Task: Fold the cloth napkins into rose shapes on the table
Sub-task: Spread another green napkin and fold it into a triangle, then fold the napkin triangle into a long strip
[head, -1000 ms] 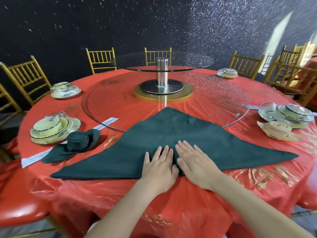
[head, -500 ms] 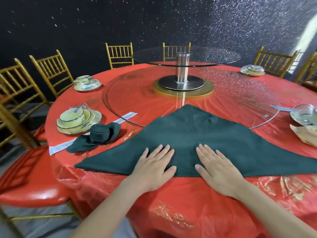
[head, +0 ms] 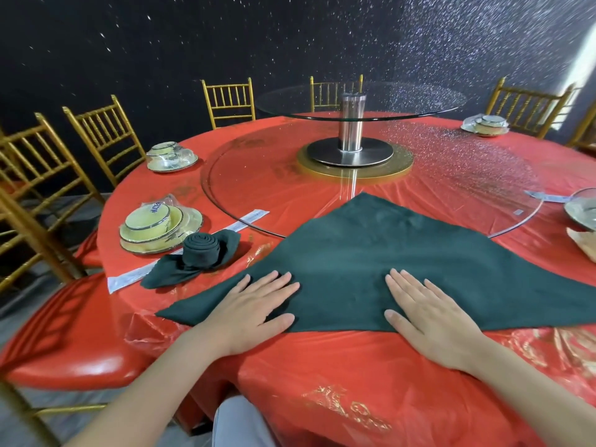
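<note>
A dark green napkin lies flat as a wide triangle on the red table, its long edge toward me and its tip on the glass turntable. My left hand presses flat on the napkin's near edge left of centre, fingers straight. My right hand presses flat right of centre, likewise on the near edge. A dark green napkin rolled into a rose shape stands to the left by a plate stack. A beige folded napkin shows at the right frame edge.
A plate and bowl stack sits left, wrapped chopsticks beside it. More place settings ring the table. The glass turntable carries a raised glass tier on a steel post. Gold chairs surround; a red seat is near left.
My two hands have slid apart along the napkin's near edge, from touching at the centre to well separated. The camera view has turned left.
</note>
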Available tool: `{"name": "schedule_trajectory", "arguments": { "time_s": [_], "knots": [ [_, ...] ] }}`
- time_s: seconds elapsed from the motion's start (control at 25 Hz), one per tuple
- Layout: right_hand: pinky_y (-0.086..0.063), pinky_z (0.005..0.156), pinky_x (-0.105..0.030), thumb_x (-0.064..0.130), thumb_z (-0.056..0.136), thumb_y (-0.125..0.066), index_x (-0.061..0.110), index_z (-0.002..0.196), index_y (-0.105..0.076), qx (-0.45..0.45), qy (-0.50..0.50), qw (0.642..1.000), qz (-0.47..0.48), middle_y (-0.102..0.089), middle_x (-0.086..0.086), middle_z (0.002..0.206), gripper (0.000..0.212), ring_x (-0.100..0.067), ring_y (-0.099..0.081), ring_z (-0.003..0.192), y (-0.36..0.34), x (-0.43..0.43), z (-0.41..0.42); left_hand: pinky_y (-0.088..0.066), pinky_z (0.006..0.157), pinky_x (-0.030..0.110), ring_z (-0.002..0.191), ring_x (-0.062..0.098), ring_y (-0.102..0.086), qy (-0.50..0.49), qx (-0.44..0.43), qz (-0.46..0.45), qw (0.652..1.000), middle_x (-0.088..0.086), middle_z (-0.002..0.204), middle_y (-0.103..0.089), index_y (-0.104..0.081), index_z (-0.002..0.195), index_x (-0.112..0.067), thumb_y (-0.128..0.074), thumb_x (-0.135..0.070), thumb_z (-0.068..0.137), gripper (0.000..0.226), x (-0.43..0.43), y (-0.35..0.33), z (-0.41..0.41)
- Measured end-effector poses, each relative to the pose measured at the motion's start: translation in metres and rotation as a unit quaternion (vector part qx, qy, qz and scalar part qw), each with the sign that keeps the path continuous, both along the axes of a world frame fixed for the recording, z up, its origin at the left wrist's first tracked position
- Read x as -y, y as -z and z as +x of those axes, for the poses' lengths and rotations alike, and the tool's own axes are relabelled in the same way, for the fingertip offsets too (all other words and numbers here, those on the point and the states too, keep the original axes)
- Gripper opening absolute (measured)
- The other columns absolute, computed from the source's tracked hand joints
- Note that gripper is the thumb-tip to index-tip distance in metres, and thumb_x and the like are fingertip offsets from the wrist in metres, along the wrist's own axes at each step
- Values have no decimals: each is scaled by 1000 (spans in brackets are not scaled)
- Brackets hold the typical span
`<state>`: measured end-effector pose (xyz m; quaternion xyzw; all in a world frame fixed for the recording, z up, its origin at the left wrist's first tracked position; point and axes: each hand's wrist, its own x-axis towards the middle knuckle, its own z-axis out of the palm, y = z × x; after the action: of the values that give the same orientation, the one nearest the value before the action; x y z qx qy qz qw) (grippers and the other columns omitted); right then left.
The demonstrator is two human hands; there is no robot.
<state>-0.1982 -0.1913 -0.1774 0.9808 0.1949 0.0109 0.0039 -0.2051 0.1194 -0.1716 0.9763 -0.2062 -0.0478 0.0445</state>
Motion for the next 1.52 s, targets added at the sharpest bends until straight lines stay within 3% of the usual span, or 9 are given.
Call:
{"name": "schedule_trajectory", "arguments": {
  "time_s": [0.4, 0.52, 0.64, 0.84, 0.96, 1.08, 1.2, 1.32, 1.52],
  "knots": [
    [10, 110, -23, 71, 48, 45, 20, 150, 2, 0, -2, 1000, 18, 6, 7, 157, 122, -4, 11, 142, 0, 0, -1, 10, 116, 29, 137, -9, 19, -39, -1, 11, 999, -31, 148, 15, 3, 136, -59, 16, -85, 64, 77, -55, 1, -6],
    [9, 111, -24, 71, 47, 45, 19, 150, 0, -4, 1, 1000, 24, 5, 6, 158, 124, -5, 11, 143, 1, 1, -1, 11, 115, 33, 140, -6, 13, -70, -4, -18, 997, -27, 152, 1, -12, 139, -55, 3, -78, 70, 74, -50, -5, -8],
    [8, 113, -26, 74, 49, 42, 18, 150, 0, -7, -4, 1000, 29, 6, 6, 158, 123, -6, 11, 143, 1, 1, 0, 6, 117, 36, 143, -1, -2, -70, 75, -30, 994, -18, 153, -20, -38, 140, -35, 17, -85, 61, 109, -19, -14, -12],
    [6, 114, -27, 76, 67, 24, 19, 150, -2, -22, -21, 998, 57, 3, 6, 158, 105, -5, 9, 143, 0, 1, 3, -28, 106, 20, 134, 2, -32, 16, 62, -69, 996, -16, 145, -41, -48, 135, -30, -15, -81, 73, 88, 44, -14, -28],
    [1, 115, -19, 67, 86, -15, 24, 150, -11, -98, -50, 980, 168, -6, 11, 156, 77, 2, 2, 141, -16, 16, -1, -31, 104, 20, 131, 1, -37, 10, 61, -51, 997, -20, 141, -44, -51, 133, -32, -36, -73, 82, 67, 43, -16, -22],
    [-12, 108, -9, 54, 89, -50, 28, 141, -36, -42, -80, 985, 146, -25, 20, 143, 60, 7, -20, 133, -24, 59, -10, -29, 103, 17, 130, 0, -40, 30, 76, -62, 995, -20, 141, -45, -56, 128, -31, -33, -66, 82, 63, 38, -13, -21],
    [-46, 87, -23, 52, 83, -48, 27, 104, -65, 102, -100, 984, 109, -63, 15, 106, 37, -7, -62, 96, -23, 98, -15, -30, 99, 11, 124, -1, -46, 42, 95, -112, 988, -17, 135, -52, -67, 115, -23, -54, -34, 93, 28, 34, -10, -20],
    [-37, 76, -19, 38, 79, -47, 26, 79, -68, 155, -102, 979, 86, -61, 15, 80, 24, -7, -60, 71, -24, 113, -19, -33, 92, 9, 114, 0, -55, 29, 108, -135, 985, -15, 123, -62, -72, 99, -17, -51, -29, 90, 25, 35, -13, -16],
    [-38, 70, -13, 35, 85, -46, 29, 79, -64, 109, -109, 982, 111, -60, 20, 78, 21, 1, -55, 73, -20, 131, -29, -37, 88, 10, 103, -1, -56, 42, 62, -133, 988, -19, 110, -63, -70, 100, -19, -30, -48, 82, 53, 38, -17, -18]
  ]
}}
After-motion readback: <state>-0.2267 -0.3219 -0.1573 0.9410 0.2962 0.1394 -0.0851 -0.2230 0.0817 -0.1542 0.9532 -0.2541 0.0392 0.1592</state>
